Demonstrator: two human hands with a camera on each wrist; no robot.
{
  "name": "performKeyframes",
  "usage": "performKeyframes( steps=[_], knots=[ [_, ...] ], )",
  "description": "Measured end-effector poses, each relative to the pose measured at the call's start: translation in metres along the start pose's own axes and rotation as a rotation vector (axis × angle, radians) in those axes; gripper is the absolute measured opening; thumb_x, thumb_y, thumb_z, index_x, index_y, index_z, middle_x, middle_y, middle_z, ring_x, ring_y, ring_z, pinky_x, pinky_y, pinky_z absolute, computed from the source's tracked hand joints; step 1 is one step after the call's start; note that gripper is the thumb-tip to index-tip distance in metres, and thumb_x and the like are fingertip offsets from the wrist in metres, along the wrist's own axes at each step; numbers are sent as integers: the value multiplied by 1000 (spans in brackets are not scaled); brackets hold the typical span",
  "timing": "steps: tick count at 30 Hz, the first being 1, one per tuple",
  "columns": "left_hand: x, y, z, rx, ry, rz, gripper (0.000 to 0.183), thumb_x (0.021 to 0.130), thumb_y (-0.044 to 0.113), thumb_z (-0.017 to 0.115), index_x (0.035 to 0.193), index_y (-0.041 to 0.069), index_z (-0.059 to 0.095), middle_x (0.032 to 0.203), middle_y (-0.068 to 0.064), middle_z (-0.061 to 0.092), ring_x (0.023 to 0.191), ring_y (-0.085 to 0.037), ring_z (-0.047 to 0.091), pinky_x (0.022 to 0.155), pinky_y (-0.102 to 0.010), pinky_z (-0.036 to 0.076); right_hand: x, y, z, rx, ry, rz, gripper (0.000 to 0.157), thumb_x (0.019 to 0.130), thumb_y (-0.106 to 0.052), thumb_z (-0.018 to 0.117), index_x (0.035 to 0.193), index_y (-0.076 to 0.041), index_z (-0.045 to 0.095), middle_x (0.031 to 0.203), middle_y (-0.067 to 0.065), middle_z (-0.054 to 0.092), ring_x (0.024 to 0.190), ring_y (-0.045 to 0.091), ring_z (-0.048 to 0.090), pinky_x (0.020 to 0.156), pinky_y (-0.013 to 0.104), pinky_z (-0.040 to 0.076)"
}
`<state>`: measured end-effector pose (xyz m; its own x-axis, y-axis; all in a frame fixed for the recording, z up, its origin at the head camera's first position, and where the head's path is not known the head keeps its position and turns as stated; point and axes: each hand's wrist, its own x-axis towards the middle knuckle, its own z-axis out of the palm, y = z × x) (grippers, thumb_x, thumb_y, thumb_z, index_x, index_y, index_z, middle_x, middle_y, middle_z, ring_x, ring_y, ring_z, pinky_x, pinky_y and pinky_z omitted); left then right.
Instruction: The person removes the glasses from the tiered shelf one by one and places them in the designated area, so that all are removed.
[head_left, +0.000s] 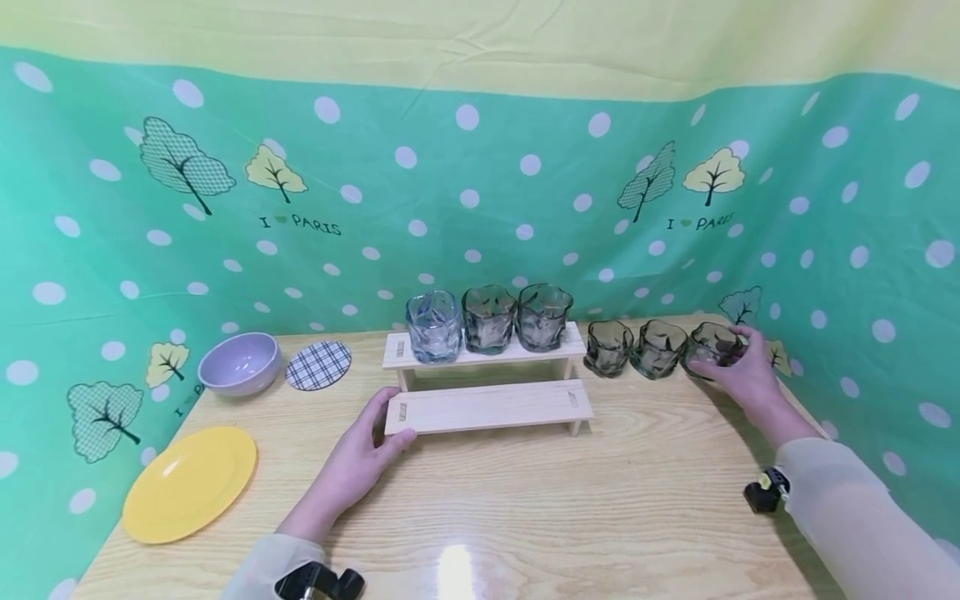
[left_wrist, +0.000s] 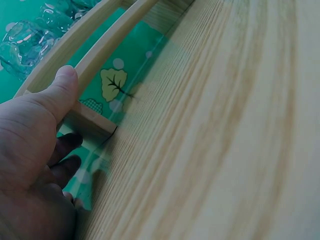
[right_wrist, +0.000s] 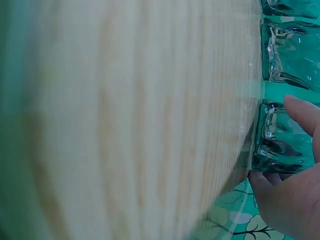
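A two-step wooden rack (head_left: 487, 407) stands in the middle of the table. My left hand (head_left: 363, 450) grips the left end of its lower step, thumb on the board in the left wrist view. On the upper step sit a bluish clear glass (head_left: 433, 329) and two grey glasses (head_left: 489, 321) (head_left: 543, 318). Right of the rack, two smoky tumblers (head_left: 608, 348) (head_left: 658, 350) are lined up with a third tumbler (head_left: 712, 340). My right hand (head_left: 750, 375) holds that third one, fingers and thumb around its sides; in the right wrist view this tumbler (right_wrist: 280, 137) stands upright on the table.
On the left are a purple bowl (head_left: 240, 364), a checked round mat (head_left: 318, 366) and a yellow plate (head_left: 190, 485). A green dotted cloth (head_left: 465, 208) hangs behind the wood-grain table (head_left: 570, 517) and along both sides.
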<state>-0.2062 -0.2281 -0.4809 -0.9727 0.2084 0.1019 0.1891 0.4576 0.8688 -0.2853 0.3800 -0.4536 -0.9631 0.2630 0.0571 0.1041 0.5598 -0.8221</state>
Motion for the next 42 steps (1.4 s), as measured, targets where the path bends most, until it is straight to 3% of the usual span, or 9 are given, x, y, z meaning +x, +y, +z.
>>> performKeyframes(
  steps=[4, 7, 11, 18, 23, 28, 35, 42],
  knots=[
    [0, 1, 1, 9, 5, -2, 72, 107, 36, 75, 167, 18, 39, 165, -18, 53, 156, -37, 45, 130, -59, 30, -1, 0, -2, 20, -10, 1, 114, 101, -23, 85, 174, -6, -1, 159, 43, 35, 141, 59, 44, 119, 73, 37],
    [-1, 1, 1, 15, 5, -4, 73, 106, 38, 76, 166, 18, 40, 165, -18, 53, 157, -36, 44, 130, -59, 29, -3, -2, -7, 23, -30, 20, 120, 100, -26, 86, 176, -10, -6, 168, 46, 16, 152, 68, 26, 123, 79, 26],
    [0, 2, 1, 22, 5, -8, 73, 106, 39, 75, 167, 19, 39, 167, -19, 51, 158, -36, 41, 131, -59, 27, -6, -14, -17, 12, -45, 29, 130, 97, -30, 90, 176, -14, -12, 177, 38, -1, 156, 69, 13, 123, 81, 18],
    [1, 3, 0, 30, 4, -17, 74, 107, 39, 74, 168, 20, 38, 168, -18, 50, 159, -36, 40, 131, -59, 27, -16, -50, -28, -16, 1, -60, 134, 91, -53, 90, 178, -21, -6, 183, 20, 2, 164, 56, 6, 126, 80, 10],
    [0, 2, 0, 18, -2, -17, 73, 108, 37, 74, 169, 19, 37, 169, -18, 48, 160, -35, 38, 132, -58, 26, -26, -79, -22, -8, 7, -123, 127, 93, -48, 90, 179, -23, -1, 183, 17, 9, 165, 52, 12, 129, 75, 14],
    [-1, 1, 0, 18, -5, -16, 74, 109, 36, 72, 170, 17, 34, 170, -17, 46, 160, -34, 38, 132, -57, 26, -35, -102, -9, 75, -29, -151, 120, 95, -38, 90, 179, -27, 4, 184, 15, 12, 165, 51, 13, 132, 67, 14],
    [-1, 1, 1, 29, -3, -11, 73, 110, 38, 69, 171, 19, 33, 171, -13, 46, 160, -34, 38, 132, -57, 27, -47, -122, 18, 155, -73, -186, 115, 96, -32, 91, 179, -24, 11, 181, 13, 24, 165, 42, 22, 135, 56, 17],
    [-2, 2, 0, 37, 0, 2, 70, 111, 36, 68, 171, 20, 35, 168, -13, 50, 158, -35, 42, 130, -60, 29, -53, -135, 41, 244, -150, -231, 110, 96, -22, 91, 177, -20, 17, 179, 11, 29, 165, 34, 26, 135, 52, 22]
  ],
)
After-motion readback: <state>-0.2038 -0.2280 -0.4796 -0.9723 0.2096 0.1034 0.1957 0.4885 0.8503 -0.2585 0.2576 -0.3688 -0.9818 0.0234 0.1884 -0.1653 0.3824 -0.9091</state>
